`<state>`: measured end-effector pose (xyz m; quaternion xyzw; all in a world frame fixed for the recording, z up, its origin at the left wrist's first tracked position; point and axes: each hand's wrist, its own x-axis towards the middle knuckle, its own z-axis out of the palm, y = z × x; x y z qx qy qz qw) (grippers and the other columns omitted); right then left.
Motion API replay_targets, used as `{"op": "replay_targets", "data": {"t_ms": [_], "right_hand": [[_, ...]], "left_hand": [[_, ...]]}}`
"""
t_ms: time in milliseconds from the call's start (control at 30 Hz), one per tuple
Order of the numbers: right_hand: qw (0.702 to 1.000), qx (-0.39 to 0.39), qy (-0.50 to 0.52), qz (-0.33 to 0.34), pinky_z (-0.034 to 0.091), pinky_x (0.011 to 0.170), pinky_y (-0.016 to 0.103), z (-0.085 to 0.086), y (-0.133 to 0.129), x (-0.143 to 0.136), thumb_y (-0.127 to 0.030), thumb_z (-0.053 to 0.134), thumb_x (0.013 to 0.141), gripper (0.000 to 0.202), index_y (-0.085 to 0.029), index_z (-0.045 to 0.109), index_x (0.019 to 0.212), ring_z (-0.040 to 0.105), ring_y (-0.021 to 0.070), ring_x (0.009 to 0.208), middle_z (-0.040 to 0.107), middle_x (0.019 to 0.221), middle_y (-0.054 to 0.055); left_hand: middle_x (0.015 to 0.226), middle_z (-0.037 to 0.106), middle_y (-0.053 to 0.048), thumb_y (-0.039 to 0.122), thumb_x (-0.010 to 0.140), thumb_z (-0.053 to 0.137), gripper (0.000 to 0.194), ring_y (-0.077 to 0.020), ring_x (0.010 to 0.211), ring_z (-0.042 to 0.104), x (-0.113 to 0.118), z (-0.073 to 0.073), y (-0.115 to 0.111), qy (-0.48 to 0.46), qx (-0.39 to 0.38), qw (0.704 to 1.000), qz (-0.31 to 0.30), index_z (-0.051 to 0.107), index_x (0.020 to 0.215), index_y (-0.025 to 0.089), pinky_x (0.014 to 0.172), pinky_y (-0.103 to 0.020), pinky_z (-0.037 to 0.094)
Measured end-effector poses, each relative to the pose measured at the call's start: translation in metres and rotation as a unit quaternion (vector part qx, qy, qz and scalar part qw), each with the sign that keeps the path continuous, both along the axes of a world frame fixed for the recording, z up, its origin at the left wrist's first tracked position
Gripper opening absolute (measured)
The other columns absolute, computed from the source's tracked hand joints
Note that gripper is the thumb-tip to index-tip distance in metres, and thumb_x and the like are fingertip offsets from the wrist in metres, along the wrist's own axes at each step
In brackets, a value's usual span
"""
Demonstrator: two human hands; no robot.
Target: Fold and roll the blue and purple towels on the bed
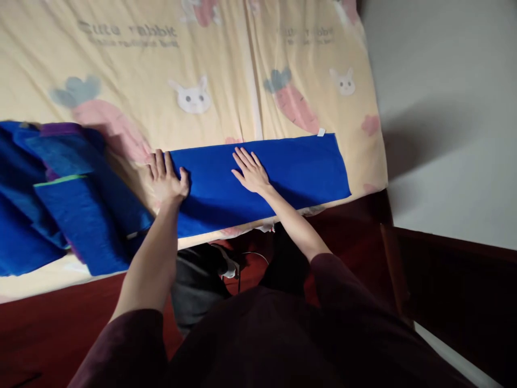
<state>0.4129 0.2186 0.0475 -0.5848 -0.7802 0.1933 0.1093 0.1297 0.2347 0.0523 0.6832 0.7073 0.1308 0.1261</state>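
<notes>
A blue towel [299, 167], folded into a long flat strip, lies along the near edge of the bed. My left hand [166, 180] rests at the strip's left end with its fingers spread, partly on the cloth and partly on the sheet. On the middle of the towel my right hand [251, 171] lies flat, fingers stretched out. A small white tag [321, 132] sticks out from the towel's far edge near its right end. Neither hand grips anything.
To the left lies a heap of blue towels [81, 199], one with a green edge. The yellow bedsheet [218, 64] has rabbit and carrot prints. A pale wall [452, 108] stands at the right, above dark red floor [343, 237].
</notes>
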Motion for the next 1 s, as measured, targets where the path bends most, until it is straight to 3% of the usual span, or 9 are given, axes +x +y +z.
{"op": "replay_targets", "data": {"t_ms": [133,300,400,467,567,700,767,900,1000], "right_hand": [[0.996,-0.023,-0.051,-0.069,0.004,0.139,0.053,0.003,-0.005,0.084,-0.039,0.041,0.113,0.070,-0.013,0.019,0.174,0.012,0.0254,0.169,0.022,0.181,0.006],[0.957,-0.091,-0.208,-0.178,0.009,0.136,0.051,0.029,-0.024,0.226,-0.035,0.019,0.117,0.066,0.005,0.010,0.169,0.009,0.0265,0.169,0.012,0.179,0.026],[0.937,-0.046,-0.274,-0.212,0.012,0.135,0.046,0.010,-0.029,0.288,-0.036,0.012,0.117,0.067,0.005,0.005,0.170,0.001,0.0179,0.170,0.005,0.178,0.028],[0.937,-0.022,-0.274,-0.217,0.013,0.133,0.041,-0.009,-0.027,0.311,-0.038,0.017,0.117,0.068,0.004,0.009,0.170,-0.001,0.0111,0.169,0.003,0.178,0.026],[0.930,-0.021,-0.276,-0.241,0.015,0.132,0.041,-0.016,-0.021,0.320,-0.036,0.024,0.116,0.067,0.005,0.015,0.169,0.001,0.0045,0.168,0.004,0.177,0.026],[0.931,-0.093,-0.283,-0.210,0.014,0.130,0.037,0.016,-0.014,0.306,-0.042,0.014,0.116,0.072,0.009,0.005,0.167,-0.005,0.0007,0.166,-0.013,0.175,0.026],[0.936,-0.117,-0.284,-0.169,0.013,0.131,0.040,0.032,-0.020,0.290,-0.045,0.012,0.115,0.076,0.012,0.003,0.165,-0.007,0.0046,0.167,-0.020,0.172,0.030],[0.967,-0.049,-0.232,-0.096,0.012,0.134,0.050,0.032,-0.070,0.258,-0.040,0.022,0.115,0.073,0.005,0.008,0.170,0.002,0.0224,0.170,-0.002,0.178,0.029],[0.974,-0.030,-0.169,-0.149,0.015,0.134,0.058,0.011,-0.121,0.261,-0.040,0.025,0.113,0.071,-0.004,0.016,0.173,0.012,0.0267,0.169,0.015,0.179,0.023]], "left_hand": [[0.179,0.028,0.000,0.050,0.105,0.040,0.073,-0.0291,0.168,0.014,0.002,0.004,0.001,-0.005,-0.023,1.000,0.014,0.031,0.170,0.018,0.137,-0.060,0.011],[0.181,0.017,-0.013,0.050,0.107,0.040,0.078,-0.0266,0.169,0.012,-0.005,0.001,0.005,0.007,-0.044,0.999,-0.008,0.028,0.170,0.006,0.138,-0.053,0.006],[0.180,0.021,-0.012,0.055,0.107,0.038,0.079,-0.0283,0.169,0.010,-0.013,-0.011,0.008,-0.025,-0.030,0.999,-0.013,0.030,0.170,0.009,0.138,-0.054,0.003],[0.180,0.021,-0.009,0.059,0.106,0.039,0.078,-0.0259,0.170,0.008,-0.018,-0.020,0.011,-0.040,-0.009,0.999,-0.010,0.034,0.170,0.015,0.139,-0.047,0.002],[0.180,0.023,-0.008,0.062,0.105,0.041,0.079,-0.0251,0.170,0.006,-0.021,-0.025,0.013,-0.062,0.007,0.998,-0.009,0.037,0.170,0.018,0.139,-0.045,0.003],[0.179,0.025,-0.008,0.063,0.105,0.043,0.079,-0.0248,0.170,0.006,-0.016,-0.020,0.016,-0.092,0.017,0.996,-0.009,0.037,0.170,0.019,0.139,-0.048,0.002],[0.179,0.025,-0.010,0.061,0.106,0.041,0.077,-0.0252,0.170,0.005,-0.009,-0.015,0.009,-0.100,0.019,0.995,-0.004,0.037,0.169,0.017,0.139,-0.049,0.000],[0.179,0.022,-0.013,0.056,0.108,0.037,0.075,-0.0279,0.170,0.005,0.010,-0.006,-0.055,-0.096,0.011,0.994,-0.041,0.037,0.169,0.012,0.138,-0.053,0.000],[0.179,0.023,-0.011,0.050,0.108,0.038,0.071,-0.0281,0.169,0.010,0.014,-0.006,-0.125,-0.080,-0.005,0.995,-0.055,0.036,0.170,0.015,0.139,-0.053,0.005]]}}
